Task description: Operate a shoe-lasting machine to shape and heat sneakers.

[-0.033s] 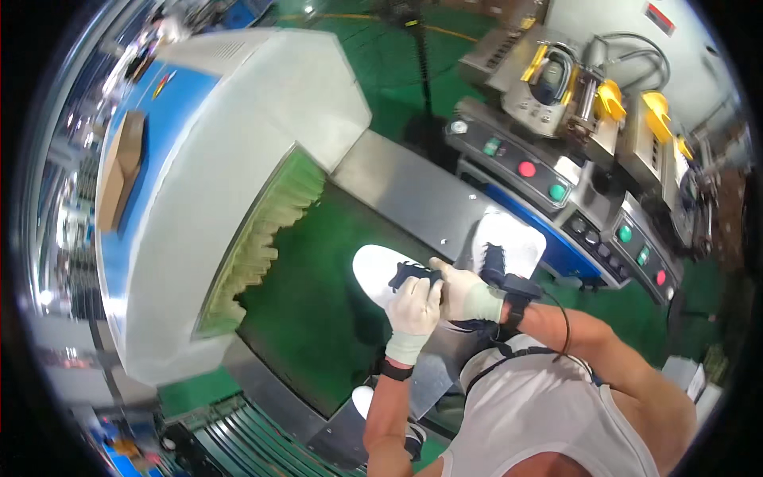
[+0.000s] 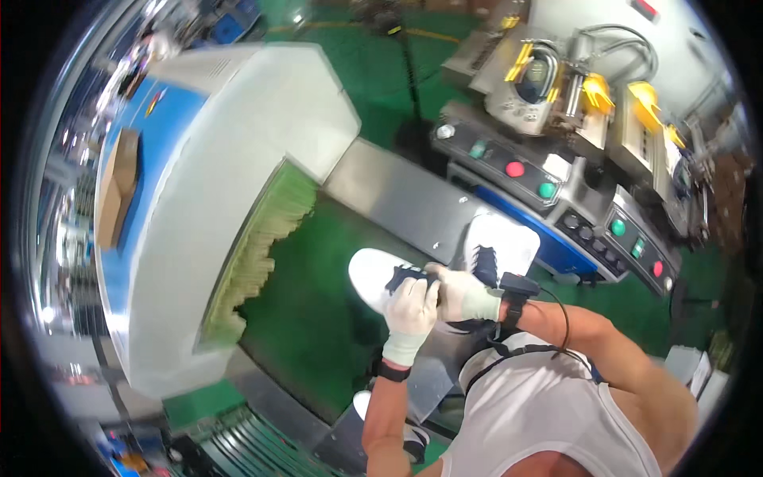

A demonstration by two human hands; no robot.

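A white sneaker [image 2: 370, 274] with dark laces [image 2: 402, 276] lies in front of me over the green conveyor belt, its toe pointing to the upper left. My left hand [image 2: 411, 306], in a white glove, is closed with its fingertips at the laces. My right hand [image 2: 462, 292], gloved too, grips the shoe around the tongue and collar, which it partly hides. Just beyond that hand, a second white sneaker [image 2: 513, 238] with dark laces rests at the belt's metal edge. Part of another white shoe [image 2: 362, 404] shows below my left wrist.
A large white machine housing [image 2: 238, 119] with a green strip curtain [image 2: 258, 262] spans the belt [image 2: 318, 286] at left. A brown cardboard piece [image 2: 119, 191] lies on its blue top. Control panels with coloured buttons [image 2: 515, 169] stand at right. Rollers [image 2: 246, 441] lie at lower left.
The whole view has shifted slightly. My hands stay on the same sneaker with nearly the same grip. More of the second sneaker's laces shows beyond my right wrist.
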